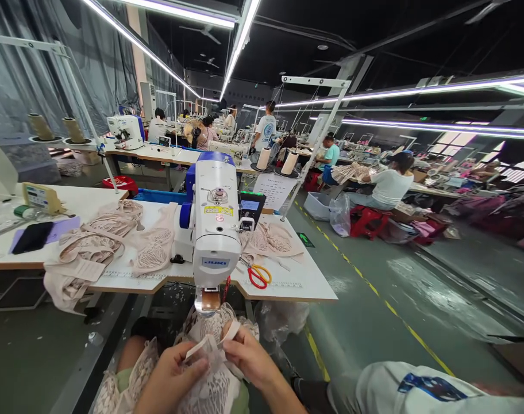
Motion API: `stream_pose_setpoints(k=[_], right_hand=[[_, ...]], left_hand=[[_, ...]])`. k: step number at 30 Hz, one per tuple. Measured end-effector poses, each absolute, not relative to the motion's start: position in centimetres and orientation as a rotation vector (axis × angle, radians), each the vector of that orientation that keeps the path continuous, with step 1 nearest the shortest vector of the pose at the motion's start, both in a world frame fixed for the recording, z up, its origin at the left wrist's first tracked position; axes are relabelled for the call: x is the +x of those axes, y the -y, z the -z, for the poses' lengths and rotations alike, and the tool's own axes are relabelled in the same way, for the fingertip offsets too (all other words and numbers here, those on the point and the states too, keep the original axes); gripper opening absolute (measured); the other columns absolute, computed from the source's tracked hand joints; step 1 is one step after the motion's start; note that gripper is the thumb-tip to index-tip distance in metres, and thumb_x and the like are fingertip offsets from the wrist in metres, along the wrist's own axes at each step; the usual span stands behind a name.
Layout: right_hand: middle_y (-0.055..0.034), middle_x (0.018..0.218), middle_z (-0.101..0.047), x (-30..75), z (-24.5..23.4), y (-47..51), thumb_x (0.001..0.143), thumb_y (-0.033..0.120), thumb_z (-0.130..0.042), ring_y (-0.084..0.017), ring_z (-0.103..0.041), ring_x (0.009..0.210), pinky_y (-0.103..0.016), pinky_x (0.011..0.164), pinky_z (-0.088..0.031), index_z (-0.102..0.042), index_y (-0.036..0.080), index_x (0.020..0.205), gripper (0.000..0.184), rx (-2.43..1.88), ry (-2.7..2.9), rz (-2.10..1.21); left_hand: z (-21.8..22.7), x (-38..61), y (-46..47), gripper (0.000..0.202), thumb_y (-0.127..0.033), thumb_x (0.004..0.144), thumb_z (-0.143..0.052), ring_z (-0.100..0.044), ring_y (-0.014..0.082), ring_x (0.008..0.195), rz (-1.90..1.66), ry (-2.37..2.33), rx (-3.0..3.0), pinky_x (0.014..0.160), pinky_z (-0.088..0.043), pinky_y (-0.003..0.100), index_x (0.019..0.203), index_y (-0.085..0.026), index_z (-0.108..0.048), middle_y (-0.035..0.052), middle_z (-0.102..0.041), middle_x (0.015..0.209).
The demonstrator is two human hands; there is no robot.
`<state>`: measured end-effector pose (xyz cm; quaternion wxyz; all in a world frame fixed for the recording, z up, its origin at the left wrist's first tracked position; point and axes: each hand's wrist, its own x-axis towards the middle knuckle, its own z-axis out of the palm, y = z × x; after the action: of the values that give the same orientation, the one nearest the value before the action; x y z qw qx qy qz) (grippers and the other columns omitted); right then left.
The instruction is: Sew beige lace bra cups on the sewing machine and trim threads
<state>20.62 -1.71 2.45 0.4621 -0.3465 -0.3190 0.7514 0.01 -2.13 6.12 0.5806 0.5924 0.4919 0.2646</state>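
Observation:
My left hand point(176, 374) pinches the pale edge band of a cream lace garment point(208, 388), thumb and fingers pressed together. On the other side, my right hand point(247, 353) is closed on the same garment, and a short pale strap end point(231, 332) sticks up from its fingers. Both hands are just in front of and below the head of a white and blue sewing machine point(216, 230). More of the lace hangs below my hands and over my lap, and its lower part runs out of view.
Red- and yellow-handled scissors point(258, 276) lie on the white table right of the machine. Beige lace pieces point(92, 241) are heaped on the left, some over the edge. A black phone point(33, 237) lies farther left. Someone's white sleeve point(374, 388) is close at lower right.

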Motion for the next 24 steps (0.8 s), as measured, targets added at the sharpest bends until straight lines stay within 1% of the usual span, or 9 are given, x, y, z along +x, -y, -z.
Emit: stream_pose_setpoints(k=[2, 5, 8, 11, 15, 17, 19, 21, 24], right_hand=[[0.0063, 0.065, -0.046, 19.3, -1.4, 3.2, 0.066, 0.041, -0.088, -0.007, -0.036, 0.06, -0.021, 0.058, -0.026, -0.054, 0.019, 0.076, 0.042, -0.963, 0.799, -1.758], [0.0062, 0.067, -0.047, 18.3, -0.4, 4.1, 0.06, 0.043, -0.091, -0.008, -0.039, 0.063, -0.021, 0.059, -0.027, -0.055, 0.018, 0.075, 0.046, -1.033, 0.785, -1.724], [0.0068, 0.064, -0.047, 18.0, 0.4, 4.4, 0.064, 0.053, -0.087, -0.006, -0.036, 0.055, -0.022, 0.054, -0.024, -0.057, 0.018, 0.077, 0.048, -1.084, 0.767, -1.779], [0.0064, 0.061, -0.049, 17.8, 1.1, 4.4, 0.066, 0.061, -0.084, -0.006, -0.036, 0.051, -0.021, 0.052, -0.026, -0.06, 0.018, 0.08, 0.051, -1.084, 0.646, -1.829], [0.0085, 0.054, -0.042, 19.2, 0.7, 3.7, 0.062, 0.054, -0.089, -0.005, -0.032, 0.047, -0.02, 0.048, -0.026, -0.056, 0.019, 0.071, 0.049, -1.08, 0.348, -1.757], [0.0073, 0.054, -0.045, 20.8, -0.1, 3.4, 0.056, 0.051, -0.093, -0.006, -0.036, 0.05, -0.02, 0.049, -0.031, -0.053, 0.019, 0.063, 0.051, -1.1, 0.273, -1.61], [0.0028, 0.07, -0.061, 22.5, -0.8, 3.2, 0.052, 0.048, -0.095, -0.009, -0.052, 0.065, -0.021, 0.061, -0.045, -0.063, 0.019, 0.068, 0.045, -1.101, 0.336, -1.537], [-0.0037, 0.1, -0.071, 23.7, -1.5, 3.1, 0.06, 0.049, -0.091, -0.016, -0.063, 0.092, -0.027, 0.083, -0.051, -0.073, 0.021, 0.083, 0.04, -1.122, 0.564, -1.656], [-0.006, 0.136, -0.063, 24.0, -2.4, 3.3, 0.076, 0.05, -0.081, -0.023, -0.057, 0.123, -0.036, 0.105, -0.045, -0.078, 0.024, 0.096, 0.034, -1.179, 1.008, -1.725]], left_hand=[[-6.2, 0.3, 2.5, 0.054, -0.068, 0.074, -0.063, -0.056, 0.0234, 0.08, -0.605, -1.149, 1.432, 0.075, -0.044, 0.03, 0.091, -0.017, -0.07, 0.0069, -0.067, 0.084], [-5.7, 0.7, 2.6, 0.048, -0.058, 0.075, -0.066, -0.061, 0.0255, 0.087, -0.555, -1.197, 1.475, 0.08, -0.046, 0.03, 0.103, -0.019, -0.07, 0.008, -0.072, 0.097], [-5.0, 1.0, 2.6, 0.045, -0.061, 0.084, -0.056, -0.059, 0.0231, 0.082, -0.471, -1.136, 1.533, 0.076, -0.044, 0.029, 0.089, -0.018, -0.07, 0.006, -0.07, 0.087], [-4.3, 1.5, 2.5, 0.054, -0.066, 0.09, -0.046, -0.05, 0.0181, 0.07, -0.446, -1.02, 1.549, 0.068, -0.039, 0.027, 0.074, -0.017, -0.064, 0.0022, -0.059, 0.07], [-3.9, 1.9, 2.2, 0.055, -0.069, 0.087, -0.049, -0.035, 0.0128, 0.062, -0.456, -1.034, 1.446, 0.059, -0.03, 0.026, 0.066, -0.018, -0.051, -0.0025, -0.041, 0.062], [-4.1, 1.8, 1.9, 0.054, -0.067, 0.086, -0.05, -0.034, 0.0118, 0.061, -0.502, -1.099, 1.437, 0.057, -0.027, 0.025, 0.064, -0.018, -0.046, -0.0033, -0.038, 0.061], [-4.2, 1.6, 1.3, 0.051, -0.062, 0.087, -0.051, -0.035, 0.0114, 0.061, -0.574, -1.222, 1.479, 0.057, -0.026, 0.025, 0.061, -0.019, -0.043, -0.0039, -0.036, 0.06], [-4.1, 1.5, 0.8, 0.048, -0.056, 0.09, -0.049, -0.035, 0.0106, 0.06, -0.551, -1.23, 1.519, 0.056, -0.025, 0.024, 0.062, -0.018, -0.044, -0.0041, -0.037, 0.06], [-3.9, 1.6, 0.3, 0.045, -0.051, 0.093, -0.049, -0.037, 0.0102, 0.06, -0.534, -1.189, 1.57, 0.056, -0.027, 0.023, 0.064, -0.016, -0.05, -0.0041, -0.041, 0.061]])
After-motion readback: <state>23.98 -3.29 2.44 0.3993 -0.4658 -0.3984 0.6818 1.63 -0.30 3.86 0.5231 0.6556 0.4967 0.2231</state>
